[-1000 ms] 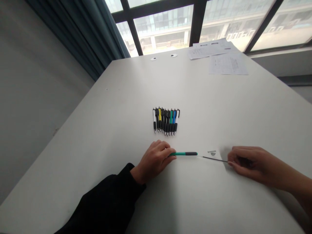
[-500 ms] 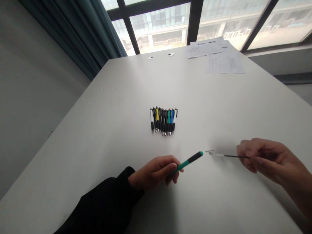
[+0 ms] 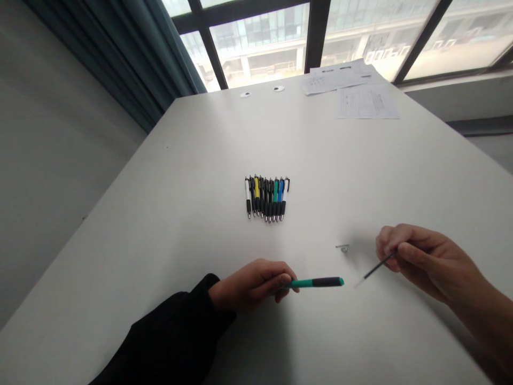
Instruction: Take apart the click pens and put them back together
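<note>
My left hand (image 3: 260,283) is closed around one end of a green pen barrel (image 3: 303,283) with a black grip, which points right and lies nearly level. In my right hand (image 3: 425,262) a thin dark pen refill (image 3: 379,266) is pinched between thumb and fingers. Its pale end slants down to the left, a short gap away from the barrel's tip. On the table between and beyond the hands lie small metal pen parts (image 3: 343,248), too small to make out fully.
Several assembled pens (image 3: 266,199) lie side by side in a row on the white table (image 3: 200,176). Printed papers (image 3: 366,101) rest at the far right. Two small white oval pieces (image 3: 278,89) sit near the far edge, below the window.
The green barrel has swung from tilted up to about level. My right hand has moved slightly left, and the refill now slants downward instead of lying level.
</note>
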The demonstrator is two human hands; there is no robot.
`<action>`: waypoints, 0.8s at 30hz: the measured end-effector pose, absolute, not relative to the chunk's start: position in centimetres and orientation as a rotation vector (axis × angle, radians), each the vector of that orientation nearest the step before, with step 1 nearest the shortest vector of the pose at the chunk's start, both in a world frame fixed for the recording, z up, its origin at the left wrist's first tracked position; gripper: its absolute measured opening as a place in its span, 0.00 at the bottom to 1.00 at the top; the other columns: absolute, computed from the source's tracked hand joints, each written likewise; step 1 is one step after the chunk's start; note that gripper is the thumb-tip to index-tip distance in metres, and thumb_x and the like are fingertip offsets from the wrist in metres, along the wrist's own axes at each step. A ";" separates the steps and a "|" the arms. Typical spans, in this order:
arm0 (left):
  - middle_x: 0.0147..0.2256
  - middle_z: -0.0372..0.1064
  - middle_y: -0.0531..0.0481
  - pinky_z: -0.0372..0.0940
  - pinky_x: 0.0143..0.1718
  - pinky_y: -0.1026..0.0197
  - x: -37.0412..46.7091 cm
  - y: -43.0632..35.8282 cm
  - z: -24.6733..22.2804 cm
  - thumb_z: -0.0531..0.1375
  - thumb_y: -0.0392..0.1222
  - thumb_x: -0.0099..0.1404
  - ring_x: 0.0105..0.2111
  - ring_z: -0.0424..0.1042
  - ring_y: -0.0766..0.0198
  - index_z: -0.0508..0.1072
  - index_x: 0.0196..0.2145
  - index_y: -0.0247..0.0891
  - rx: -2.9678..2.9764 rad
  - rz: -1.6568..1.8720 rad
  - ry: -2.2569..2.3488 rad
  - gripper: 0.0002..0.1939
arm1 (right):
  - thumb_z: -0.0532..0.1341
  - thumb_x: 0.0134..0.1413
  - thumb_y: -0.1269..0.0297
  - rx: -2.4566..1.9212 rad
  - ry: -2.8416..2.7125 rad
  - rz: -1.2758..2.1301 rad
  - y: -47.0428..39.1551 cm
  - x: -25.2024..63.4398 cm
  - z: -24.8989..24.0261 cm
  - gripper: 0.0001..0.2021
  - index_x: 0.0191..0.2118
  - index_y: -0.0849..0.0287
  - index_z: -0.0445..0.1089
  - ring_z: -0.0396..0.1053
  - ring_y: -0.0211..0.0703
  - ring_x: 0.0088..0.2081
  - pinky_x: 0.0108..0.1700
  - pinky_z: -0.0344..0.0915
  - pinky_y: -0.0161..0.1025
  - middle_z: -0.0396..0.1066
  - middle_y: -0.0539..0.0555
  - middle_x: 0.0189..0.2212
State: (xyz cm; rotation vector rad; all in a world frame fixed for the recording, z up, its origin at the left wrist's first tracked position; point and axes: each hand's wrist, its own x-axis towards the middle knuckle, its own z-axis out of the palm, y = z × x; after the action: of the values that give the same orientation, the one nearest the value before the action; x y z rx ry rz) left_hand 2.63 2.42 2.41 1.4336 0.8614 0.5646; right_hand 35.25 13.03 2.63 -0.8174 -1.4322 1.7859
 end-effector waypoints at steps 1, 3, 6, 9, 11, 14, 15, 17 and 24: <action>0.27 0.66 0.50 0.63 0.30 0.66 2.6 2.4 2.4 0.49 0.53 0.76 0.26 0.66 0.68 0.74 0.41 0.32 1.444 0.563 0.859 0.22 | 0.69 0.57 0.56 -0.820 -1.432 1.771 13.0 35.1 2.7 0.09 0.31 0.54 0.76 0.65 0.37 0.24 0.25 0.63 0.37 0.69 0.52 0.27; 0.27 0.66 0.50 0.63 0.30 0.66 2.6 2.4 2.4 0.49 0.52 0.77 0.26 0.66 0.68 0.74 0.41 0.32 1.458 0.565 0.859 0.22 | 0.69 0.56 0.56 -0.819 -1.446 1.748 12.9 34.8 2.7 0.10 0.29 0.55 0.76 0.65 0.38 0.24 0.25 0.64 0.37 0.69 0.52 0.26; 0.28 0.66 0.50 0.63 0.30 0.66 2.6 2.4 2.4 0.49 0.52 0.77 0.26 0.66 0.68 0.74 0.41 0.32 1.463 0.563 0.860 0.21 | 0.70 0.55 0.57 -0.828 -1.506 1.698 12.9 34.7 2.6 0.10 0.28 0.55 0.76 0.65 0.39 0.24 0.25 0.64 0.38 0.68 0.52 0.24; 0.28 0.66 0.50 0.64 0.30 0.67 2.6 2.4 2.4 0.49 0.51 0.77 0.26 0.66 0.68 0.74 0.41 0.32 1.461 0.561 0.850 0.21 | 0.70 0.56 0.58 -0.852 -1.531 1.666 12.9 34.7 2.6 0.09 0.28 0.55 0.76 0.65 0.40 0.25 0.26 0.65 0.38 0.68 0.52 0.24; 0.28 0.66 0.50 0.64 0.30 0.67 2.6 2.4 2.4 0.49 0.51 0.77 0.26 0.66 0.68 0.74 0.41 0.32 1.459 0.565 0.848 0.21 | 0.70 0.55 0.57 -0.870 -1.511 1.677 12.9 34.8 2.7 0.09 0.28 0.55 0.76 0.65 0.40 0.25 0.26 0.64 0.38 0.69 0.53 0.25; 0.27 0.65 0.50 0.64 0.29 0.67 2.6 2.4 2.3 0.49 0.52 0.77 0.26 0.66 0.68 0.74 0.41 0.32 1.447 0.572 0.852 0.21 | 0.70 0.55 0.55 -0.900 -1.518 1.678 12.9 34.8 2.7 0.12 0.27 0.55 0.75 0.65 0.41 0.25 0.26 0.65 0.39 0.68 0.53 0.24; 0.27 0.66 0.50 0.64 0.29 0.67 2.6 2.4 2.3 0.49 0.52 0.76 0.26 0.66 0.68 0.74 0.41 0.32 1.443 0.570 0.854 0.21 | 0.69 0.55 0.54 -0.909 -1.532 1.670 12.9 34.8 2.7 0.12 0.27 0.55 0.75 0.65 0.41 0.25 0.27 0.65 0.39 0.67 0.52 0.24; 0.27 0.66 0.50 0.64 0.29 0.67 2.5 2.4 2.4 0.49 0.52 0.77 0.26 0.66 0.68 0.74 0.41 0.33 1.449 0.564 0.854 0.22 | 0.69 0.56 0.54 -0.925 -1.555 1.648 12.9 34.9 2.6 0.12 0.27 0.55 0.74 0.64 0.41 0.26 0.27 0.64 0.39 0.67 0.52 0.24; 0.26 0.66 0.51 0.62 0.29 0.67 2.9 2.5 2.1 0.49 0.51 0.77 0.25 0.65 0.69 0.74 0.40 0.32 1.454 0.610 0.931 0.21 | 0.65 0.61 0.61 -0.911 -1.699 1.515 13.0 35.9 2.1 0.06 0.31 0.52 0.75 0.65 0.43 0.29 0.31 0.63 0.41 0.69 0.52 0.26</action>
State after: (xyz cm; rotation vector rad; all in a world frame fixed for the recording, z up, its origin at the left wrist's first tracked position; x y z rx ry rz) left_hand 2.87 2.45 2.08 1.4544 0.9311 0.6097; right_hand 35.93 12.97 2.07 -0.9108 -1.6988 1.5152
